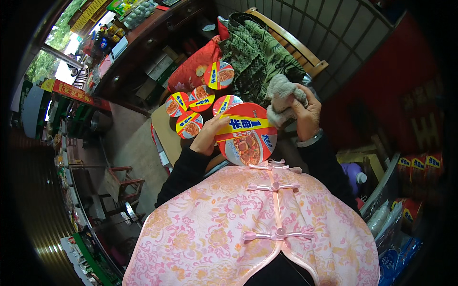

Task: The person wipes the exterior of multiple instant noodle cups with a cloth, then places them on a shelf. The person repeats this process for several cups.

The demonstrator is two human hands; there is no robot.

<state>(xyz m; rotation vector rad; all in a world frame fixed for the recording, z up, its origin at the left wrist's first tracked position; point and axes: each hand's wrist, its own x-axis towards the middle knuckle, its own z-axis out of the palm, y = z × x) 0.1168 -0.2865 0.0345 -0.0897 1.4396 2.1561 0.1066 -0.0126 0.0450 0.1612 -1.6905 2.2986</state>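
Note:
My left hand (pixel 209 135) holds a red and yellow instant noodle tub (pixel 247 137) by its side, with the printed lid facing up, close to my chest. In my right hand (pixel 308 112) is a crumpled grey-white cloth (pixel 282 96), bunched between thumb and fingers at the tub's right edge. Several similar noodle tubs stand beyond the held one: one (pixel 219 75) farthest off, others (pixel 189 124) to the left, and one (pixel 226 103) partly hidden behind the held tub.
A red cushion (pixel 196 64) and a green patterned cloth (pixel 257 50) lie on a wooden chair (pixel 307 57). A dark wooden desk (pixel 132 57) bearing goods is at upper left. Below it is a small wooden stool (pixel 123 182). A purple bottle (pixel 352 175) and packaged goods are at right.

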